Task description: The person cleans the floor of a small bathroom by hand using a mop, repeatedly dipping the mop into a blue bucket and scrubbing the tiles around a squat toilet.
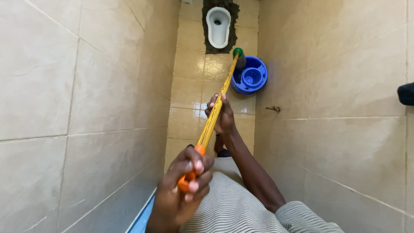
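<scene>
Tiled walls [77, 86] close in on a narrow floor [189, 92], with a squat toilet [218, 26] at the far end. A blue bucket [254, 77] sits far right, the mop [214, 114] head dipped in it. The right hand [222, 115] grasps mid-handle; the left hand [183, 190] is clenched on the orange near end. Judging by this, the mop is being wetted; lifting it out calls for care in the tight space, where the bucket crowds the floor.

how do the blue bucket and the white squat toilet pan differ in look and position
The blue bucket is round and stands on the floor tiles by the right wall; the white squat toilet pan is elongated and set into the floor, ringed by dark mortar. The bucket holds a perforated wringer basket and the mop's lower end; the pan holds nothing visible. The bucket is nearer the person, the pan farther. Both sit at floor level.
</scene>
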